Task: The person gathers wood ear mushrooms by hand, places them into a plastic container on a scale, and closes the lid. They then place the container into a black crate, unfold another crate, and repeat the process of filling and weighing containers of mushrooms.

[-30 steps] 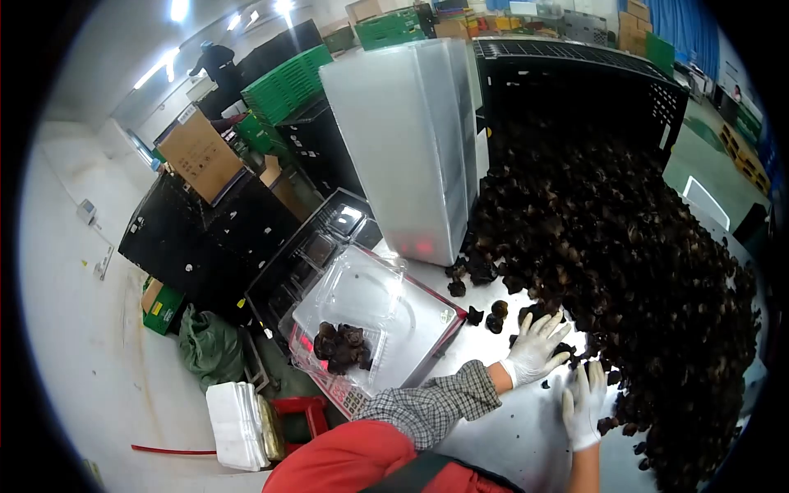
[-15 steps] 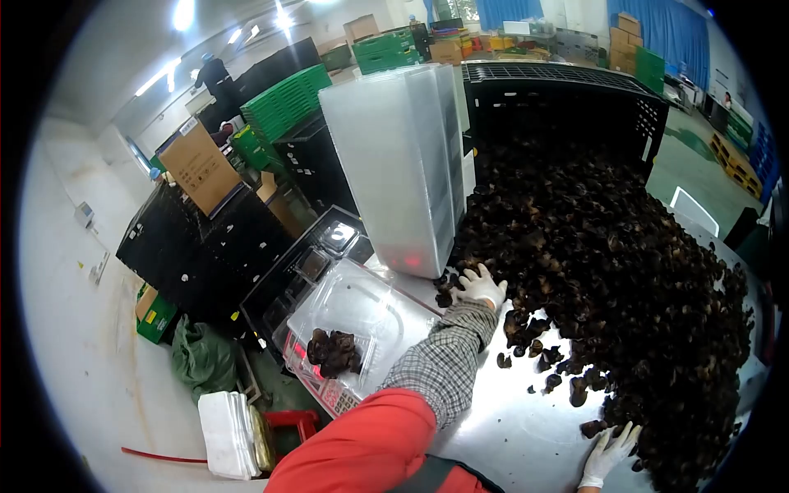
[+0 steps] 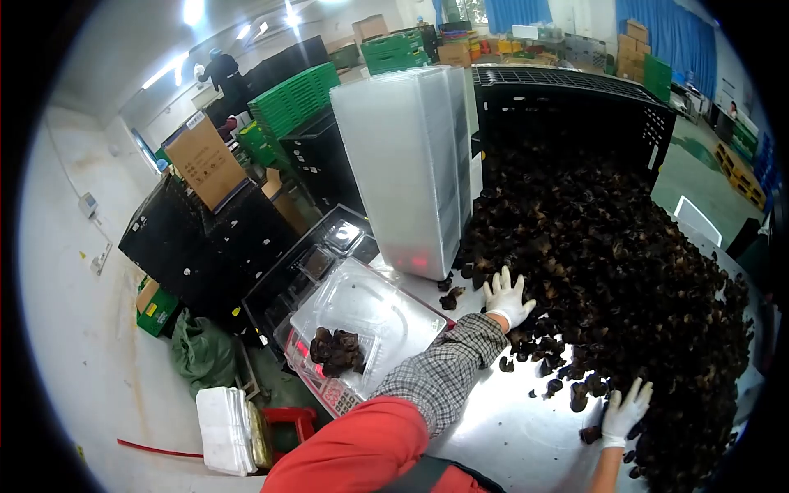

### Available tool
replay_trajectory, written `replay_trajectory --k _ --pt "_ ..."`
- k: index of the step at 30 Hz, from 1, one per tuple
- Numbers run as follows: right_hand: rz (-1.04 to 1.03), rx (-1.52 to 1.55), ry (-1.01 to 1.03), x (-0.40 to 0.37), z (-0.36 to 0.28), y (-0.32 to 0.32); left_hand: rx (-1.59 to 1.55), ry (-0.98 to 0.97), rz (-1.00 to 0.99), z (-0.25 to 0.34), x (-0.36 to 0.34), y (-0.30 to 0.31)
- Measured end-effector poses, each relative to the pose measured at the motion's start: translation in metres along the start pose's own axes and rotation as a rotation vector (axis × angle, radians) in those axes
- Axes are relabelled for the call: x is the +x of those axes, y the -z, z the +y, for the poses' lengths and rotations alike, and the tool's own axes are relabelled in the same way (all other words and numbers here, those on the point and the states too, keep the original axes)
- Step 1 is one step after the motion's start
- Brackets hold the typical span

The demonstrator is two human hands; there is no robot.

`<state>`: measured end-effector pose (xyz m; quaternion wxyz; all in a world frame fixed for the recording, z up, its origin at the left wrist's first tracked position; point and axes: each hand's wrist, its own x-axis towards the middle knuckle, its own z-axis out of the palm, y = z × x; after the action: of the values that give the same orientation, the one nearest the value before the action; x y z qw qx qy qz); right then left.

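Note:
A large heap of dark wood ear mushrooms (image 3: 608,271) spills out over the shiny metal table (image 3: 501,427). At the heap's left edge lies my left hand (image 3: 509,301), white-gloved, its fingers spread against the mushrooms. My right hand (image 3: 626,413), also gloved, rests on the near edge of the pile with fingers apart. Neither hand grips anything. Left of my forearm, a clear plastic tray (image 3: 403,308) sits on a scale (image 3: 333,396) and holds a small clump of mushrooms (image 3: 337,352).
A tall stack of clear plastic containers (image 3: 399,164) stands behind my left hand. A black crate (image 3: 575,82) lies open toward the heap. Black crates (image 3: 205,246), a cardboard box (image 3: 204,163) and green crates (image 3: 294,103) stand to the left. A person (image 3: 220,72) is far back.
My left hand has moved right, away from the container stack, and its fingers have spread. My right hand has shifted forward along the heap's edge. The view has tilted slightly.

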<state>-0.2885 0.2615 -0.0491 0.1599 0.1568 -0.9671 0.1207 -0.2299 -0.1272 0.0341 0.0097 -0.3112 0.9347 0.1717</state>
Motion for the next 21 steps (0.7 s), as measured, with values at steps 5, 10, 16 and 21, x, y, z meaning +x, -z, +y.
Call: replay_trajectory --k 5,10,16,21 --pt "-0.195 0.168 0.179 -0.015 -0.084 0.021 -0.021 -0.222 -0.195 0.021 -0.053 -0.028" --pt "-0.062 0.252 0.407 0.020 -0.100 0.050 -0.059 -0.397 0.034 0.020 -0.073 -0.026" --pt "-0.363 0.040 0.068 0.067 -0.123 0.008 0.073 -0.156 -0.159 0.021 -0.036 -0.030" --pt "-0.365 0.323 0.415 -0.004 -0.153 0.024 0.022 -0.463 -0.124 0.015 -0.111 -0.045"
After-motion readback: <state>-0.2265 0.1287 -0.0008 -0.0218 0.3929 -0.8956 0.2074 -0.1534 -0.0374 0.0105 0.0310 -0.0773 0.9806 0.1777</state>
